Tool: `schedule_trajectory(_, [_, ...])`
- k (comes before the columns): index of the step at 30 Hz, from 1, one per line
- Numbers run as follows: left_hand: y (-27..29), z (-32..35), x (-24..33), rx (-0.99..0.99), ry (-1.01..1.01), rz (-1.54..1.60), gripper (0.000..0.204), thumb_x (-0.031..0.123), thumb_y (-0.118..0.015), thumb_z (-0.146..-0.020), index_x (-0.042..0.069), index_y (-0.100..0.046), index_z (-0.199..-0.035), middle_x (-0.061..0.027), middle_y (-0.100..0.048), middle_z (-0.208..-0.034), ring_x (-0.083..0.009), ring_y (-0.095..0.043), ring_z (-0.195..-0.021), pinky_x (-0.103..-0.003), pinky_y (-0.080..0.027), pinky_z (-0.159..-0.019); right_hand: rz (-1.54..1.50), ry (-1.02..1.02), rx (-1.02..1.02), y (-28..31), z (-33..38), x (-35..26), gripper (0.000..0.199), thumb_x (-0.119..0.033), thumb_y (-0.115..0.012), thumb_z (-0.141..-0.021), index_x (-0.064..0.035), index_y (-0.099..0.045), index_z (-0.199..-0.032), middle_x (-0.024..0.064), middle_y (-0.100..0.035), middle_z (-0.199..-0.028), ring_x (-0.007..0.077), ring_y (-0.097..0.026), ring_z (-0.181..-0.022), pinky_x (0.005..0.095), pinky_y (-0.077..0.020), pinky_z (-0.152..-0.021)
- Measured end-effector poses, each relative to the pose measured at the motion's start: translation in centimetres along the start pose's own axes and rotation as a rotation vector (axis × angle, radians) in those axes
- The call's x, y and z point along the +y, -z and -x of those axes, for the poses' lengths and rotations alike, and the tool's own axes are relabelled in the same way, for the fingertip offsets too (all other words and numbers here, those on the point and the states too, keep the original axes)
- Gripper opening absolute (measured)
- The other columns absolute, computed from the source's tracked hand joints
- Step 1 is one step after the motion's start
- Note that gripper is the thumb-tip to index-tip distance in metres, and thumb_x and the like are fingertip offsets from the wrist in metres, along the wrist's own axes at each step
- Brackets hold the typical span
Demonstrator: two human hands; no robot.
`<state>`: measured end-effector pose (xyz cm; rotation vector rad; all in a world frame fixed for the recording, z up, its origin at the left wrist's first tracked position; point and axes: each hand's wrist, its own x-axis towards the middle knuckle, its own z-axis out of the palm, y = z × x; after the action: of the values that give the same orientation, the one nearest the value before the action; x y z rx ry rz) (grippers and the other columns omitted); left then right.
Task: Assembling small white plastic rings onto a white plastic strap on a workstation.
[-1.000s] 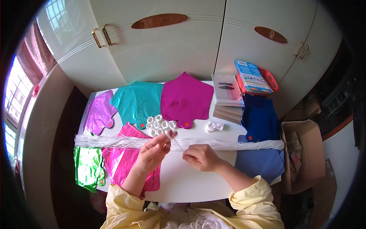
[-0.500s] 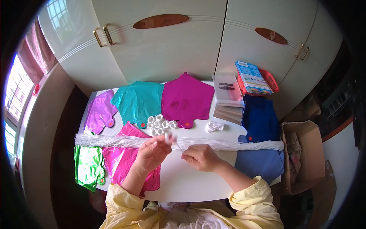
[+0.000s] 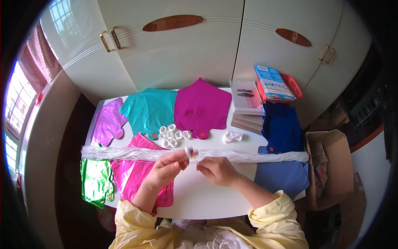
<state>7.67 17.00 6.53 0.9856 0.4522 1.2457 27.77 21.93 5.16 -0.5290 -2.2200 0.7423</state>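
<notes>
My left hand [image 3: 166, 169], fingers bent, holds a small white ring-shaped roll [image 3: 189, 152] at its fingertips; the roll is blurred. Close beside it on the right, my right hand [image 3: 218, 170] is closed in a pinch on a thin strand [image 3: 196, 158] that runs up to the roll. Beneath both hands a long bundle of white strings [image 3: 240, 156] stretches across the table. More white ring-shaped rolls [image 3: 169, 135] lie grouped just beyond my left hand. A bright pink foil balloon [image 3: 137, 174], flat, lies partly under my left forearm.
Other flat foil balloons lie around: lilac [image 3: 108, 124], teal [image 3: 151, 108], magenta [image 3: 203, 108], green [image 3: 94, 178], dark blue [image 3: 284, 126] and slate blue [image 3: 282, 178]. Crumpled white material [image 3: 232, 137], stacked boxes [image 3: 248, 97] and a red basket [image 3: 291, 85] stand farther back. An open carton [image 3: 331, 166] is at right.
The white roll and my left fingertips have shifted slightly right and down, nearer to my right hand. My right hand keeps its pinch in nearly the same place.
</notes>
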Motion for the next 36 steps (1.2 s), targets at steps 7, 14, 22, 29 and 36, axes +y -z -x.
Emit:
schedule_trajectory(7, [0.4,0.0,0.0,-0.067,0.188,-0.718,0.017,0.011,-0.050,-0.091,-0.002,-0.059,-0.097,-0.0054,-0.059,-0.083,-0.0147,-0.052,-0.092,-0.032,-0.044,-0.074,-0.075,-0.002,0.050,0.6,0.0,-0.1,0.005,-0.006,-0.061,-0.080,-0.0042,-0.059,-0.076,0.0078,-0.057,-0.065,0.0252,-0.057,-0.058,0.0337,-0.0439,-0.052])
schedule_trajectory(14, [-0.3,-0.3,-0.1,0.026,0.016,-0.485,0.030,0.005,-0.048,-0.091,0.000,-0.053,-0.120,-0.0068,-0.058,-0.114,-0.0133,-0.048,-0.097,-0.028,-0.038,-0.085,-0.041,0.067,0.046,0.0,0.0,0.2,0.005,-0.006,-0.060,-0.080,-0.0039,-0.058,-0.075,0.0074,-0.055,-0.062,0.0250,-0.055,-0.054,0.0333,-0.0427,-0.049])
schedule_trajectory(22, [1.4,0.3,-0.6,-0.112,0.198,-0.301,0.018,0.008,-0.047,-0.092,-0.003,-0.059,-0.100,-0.0102,-0.060,-0.096,-0.0141,-0.049,-0.082,-0.032,-0.040,-0.080,-0.095,0.021,0.108,0.2,0.1,0.3,0.006,-0.007,-0.060,-0.080,-0.0036,-0.058,-0.076,0.0077,-0.055,-0.061,0.0237,-0.055,-0.053,0.0338,-0.0421,-0.048])
schedule_trajectory(29, [-0.3,-0.5,0.1,0.089,0.098,-0.967,0.028,0.003,-0.051,-0.087,0.001,-0.057,-0.114,-0.0083,-0.061,-0.093,-0.0126,-0.049,-0.079,-0.026,-0.041,-0.072,-0.032,0.087,0.049,0.4,0.1,-0.2,0.005,-0.006,-0.061,-0.079,-0.0034,-0.058,-0.076,0.0081,-0.057,-0.064,0.0248,-0.056,-0.054,0.0336,-0.0430,-0.049])
schedule_trajectory(36, [0.9,0.1,-0.4,-0.110,0.076,-0.302,0.019,0.005,-0.051,-0.089,-0.003,-0.059,-0.105,-0.0054,-0.063,-0.094,-0.0137,-0.053,-0.097,-0.029,-0.044,-0.080,-0.033,-0.001,0.139,0.0,-0.1,0.0,0.006,-0.006,-0.062,-0.078,-0.0039,-0.058,-0.075,0.0083,-0.054,-0.061,0.0254,-0.055,-0.053,0.0341,-0.0418,-0.048])
